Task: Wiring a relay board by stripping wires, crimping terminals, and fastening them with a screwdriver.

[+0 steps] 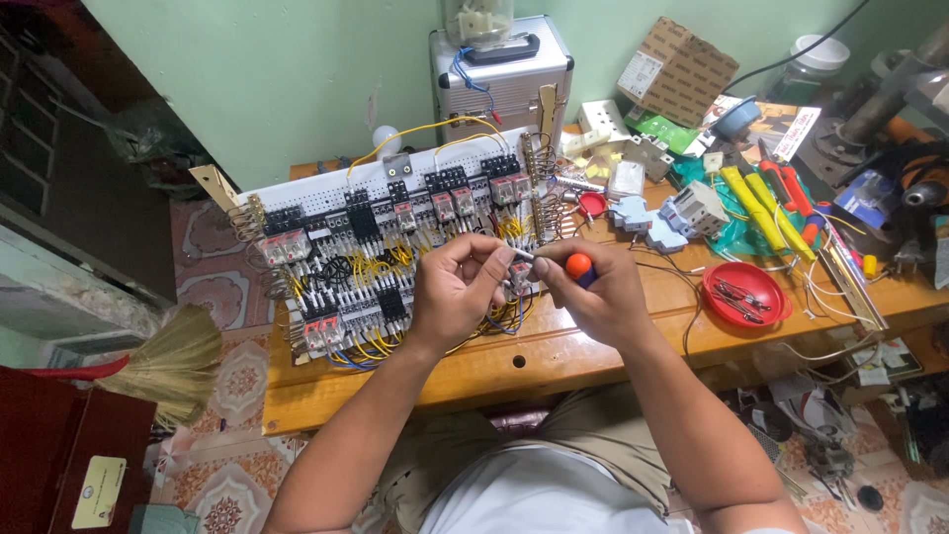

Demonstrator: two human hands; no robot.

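The right hand (pixel 603 297) curls its fingers shut around a screwdriver with an orange-and-blue handle (pixel 579 267), the shaft aimed left, presumably so that the left hand (pixel 457 289) can pinch its tip steady just above the wooden bench (pixel 593 351). What sits at that tip is too small to tell. Beyond, the white panel of relays and yellow wiring (pixel 395 237) leans propped toward the person, its lower right part hidden by the hands.

Packages and labels around the wooden workbench (pixel 554 361)

Brown cardboard box (pixel 682 71) with white label (pixel 643 74), at the workbench's far edge against the wall; printed paper sheet (pixel 791 129) right of it; round pale sticker (pixel 99 491) on dark red cabinet (pixel 59 445), left of the workbench.
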